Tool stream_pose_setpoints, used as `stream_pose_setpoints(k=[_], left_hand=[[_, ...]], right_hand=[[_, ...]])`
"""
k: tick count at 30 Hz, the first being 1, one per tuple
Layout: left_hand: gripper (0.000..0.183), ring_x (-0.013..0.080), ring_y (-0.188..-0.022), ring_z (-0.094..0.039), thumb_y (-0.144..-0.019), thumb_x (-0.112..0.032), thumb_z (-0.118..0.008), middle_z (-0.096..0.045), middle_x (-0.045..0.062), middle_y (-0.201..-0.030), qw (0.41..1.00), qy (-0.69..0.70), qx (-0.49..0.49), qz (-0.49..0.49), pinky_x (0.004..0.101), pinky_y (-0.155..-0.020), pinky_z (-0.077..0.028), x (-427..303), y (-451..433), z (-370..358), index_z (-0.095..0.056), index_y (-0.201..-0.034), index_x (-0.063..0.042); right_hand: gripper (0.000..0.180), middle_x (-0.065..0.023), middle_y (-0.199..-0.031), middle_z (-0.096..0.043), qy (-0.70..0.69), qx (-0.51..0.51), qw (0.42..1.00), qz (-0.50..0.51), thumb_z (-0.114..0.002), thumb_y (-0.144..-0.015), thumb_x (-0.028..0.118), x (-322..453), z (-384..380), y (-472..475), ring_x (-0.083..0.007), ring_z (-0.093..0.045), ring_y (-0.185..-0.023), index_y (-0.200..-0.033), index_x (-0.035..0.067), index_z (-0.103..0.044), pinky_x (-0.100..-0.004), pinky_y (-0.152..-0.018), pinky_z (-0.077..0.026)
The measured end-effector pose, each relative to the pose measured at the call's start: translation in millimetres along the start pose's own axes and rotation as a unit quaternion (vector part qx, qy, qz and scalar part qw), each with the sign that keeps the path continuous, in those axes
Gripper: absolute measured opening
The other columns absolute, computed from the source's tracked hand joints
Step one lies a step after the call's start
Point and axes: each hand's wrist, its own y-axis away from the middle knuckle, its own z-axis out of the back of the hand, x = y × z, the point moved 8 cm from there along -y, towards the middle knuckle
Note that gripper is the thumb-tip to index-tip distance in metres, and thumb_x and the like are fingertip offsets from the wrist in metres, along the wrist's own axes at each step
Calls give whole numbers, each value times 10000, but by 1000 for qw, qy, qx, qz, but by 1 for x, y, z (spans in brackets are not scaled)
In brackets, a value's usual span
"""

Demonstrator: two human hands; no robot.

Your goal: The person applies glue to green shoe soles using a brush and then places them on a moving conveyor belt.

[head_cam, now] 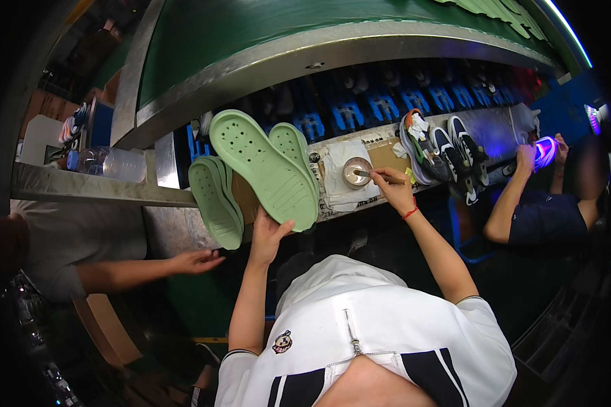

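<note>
My left hand [268, 235] grips a pale green shoe sole [265, 168] by its lower end, its perforated end pointing up and away. Another green sole [291, 145] shows partly behind it. To the left, more green soles [214, 203] lie stacked on the bench. Between the fingers of my right hand [394, 191] is a thin brush handle [387, 177], its tip inside a small glass jar [355, 173] of clear liquid. The jar stands on white cloth or paper [338, 196] spread over the bench.
Several assembled sneakers [455, 157] stand right of the jar. Beyond the bench runs a row of blue shoe holders [346, 114] under a metal-edged green conveyor [285, 35]. A co-worker's hand [198, 262] reaches in from the left; another person [545, 213] holds a purple-lit shoe [545, 152] at right.
</note>
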Motion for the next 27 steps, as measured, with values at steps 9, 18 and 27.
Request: stream_pose_setpoints(k=[9,18,27], left_hand=[[610,197,-1160,-494,-799,37,-620,-481,104,-1260,999,-32,15,-5,336,-979,-413,3,-6,-20,-329,-1332,-19],[482,178,-1025,-561,-812,60,-605,-539,121,-1126,992,-81,-28,-92,291,-816,-530,-23,-17,-40,-381,-1236,13],[479,158,-953,-590,-819,55,-603,-552,124,-1102,990,-85,-44,-102,265,-783,-529,-38,-22,-60,-375,-1238,16]], right_hand=[[161,-42,-734,-662,15,-29,999,17,-659,-832,141,16,15,8,-83,-615,-667,-892,-7,-680,-207,-571,-444],[137,-61,-780,-673,-44,-7,998,55,-621,-853,103,85,33,33,-88,-614,-687,-881,-14,-685,-201,-610,-445],[86,-42,-689,-663,29,107,964,241,-661,-787,62,182,-14,78,-141,-583,-626,-849,15,-699,-258,-576,-446]])
